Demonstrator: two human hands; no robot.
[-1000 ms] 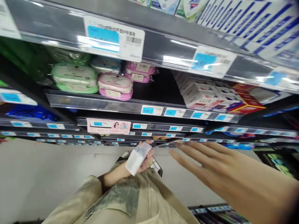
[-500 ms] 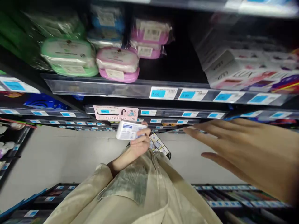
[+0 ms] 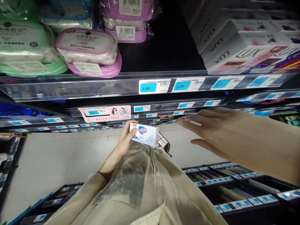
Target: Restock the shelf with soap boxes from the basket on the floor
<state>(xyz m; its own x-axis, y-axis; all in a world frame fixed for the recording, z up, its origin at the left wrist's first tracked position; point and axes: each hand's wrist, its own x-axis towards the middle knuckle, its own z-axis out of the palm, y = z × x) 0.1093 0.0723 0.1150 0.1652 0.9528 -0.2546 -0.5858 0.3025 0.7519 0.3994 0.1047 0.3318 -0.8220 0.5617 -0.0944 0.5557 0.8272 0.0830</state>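
And the left hand (image 3: 126,139) has its grip firm on a smooth white carton (image 3: 151,135) with a blue shield logo (image 3: 142,129); right hand (image 3: 227,132) stretched flat, thumb apart! Angular boxes (image 3: 252,54) read LUX, price tags (image 3: 156,87) 5.00.

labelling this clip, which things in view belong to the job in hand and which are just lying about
Part of the job, it seems:
white box, held in the left hand
right hand, open

Just about:
front pink pack
front green pack
LUX boxes
price labels
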